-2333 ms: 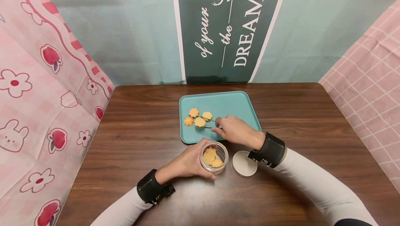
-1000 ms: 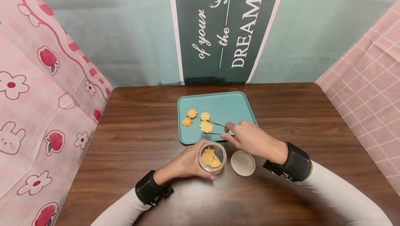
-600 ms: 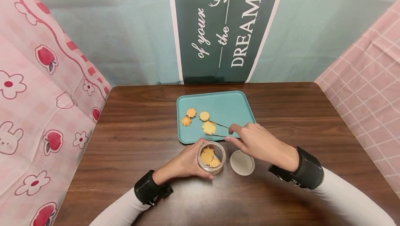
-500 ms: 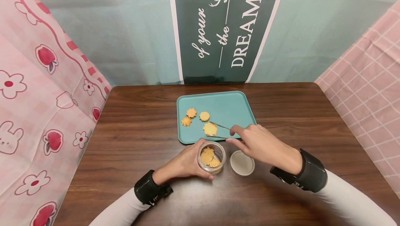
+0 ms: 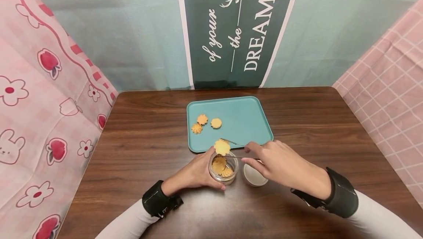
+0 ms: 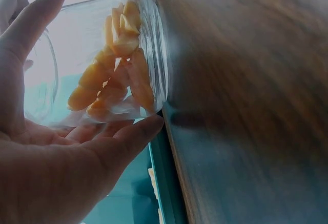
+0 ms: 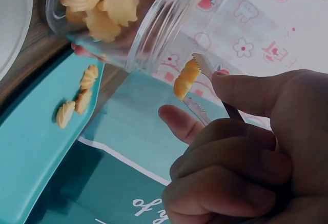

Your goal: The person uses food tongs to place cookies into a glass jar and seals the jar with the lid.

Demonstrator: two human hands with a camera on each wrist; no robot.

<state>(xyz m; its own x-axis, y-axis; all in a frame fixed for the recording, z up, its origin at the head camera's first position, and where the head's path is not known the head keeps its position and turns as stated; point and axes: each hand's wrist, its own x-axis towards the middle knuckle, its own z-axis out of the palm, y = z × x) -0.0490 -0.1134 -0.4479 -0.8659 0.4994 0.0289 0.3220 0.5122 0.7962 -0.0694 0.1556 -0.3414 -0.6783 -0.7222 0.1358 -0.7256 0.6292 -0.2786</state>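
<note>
A pale yellow, scalloped round cookie (image 5: 222, 147) sits between the serrated tips of slim metal tongs (image 7: 204, 66), above the mouth of a transparent, threaded-neck jar (image 7: 158, 26) and apart from its rim. The right hand (image 5: 282, 163) holds the tongs; the left hand (image 5: 198, 171) grips the jar, which stands upright on a dark brown wood-grain table (image 5: 152, 121).

From the head view, cookie and tongs hide the jar's far rim, and the right hand covers part of a flat, round off-white lid (image 5: 254, 176) beside the jar. Beyond lies a teal rectangular tray (image 5: 246, 121).

Counted: one jar, one lid, one tray, one pair of tongs; one cookie held, three golden fluted cookies (image 5: 202, 119) on the tray, at least three golden ridged cookies (image 5: 219, 166) inside the jar, where overlap prevents an exact count.
</note>
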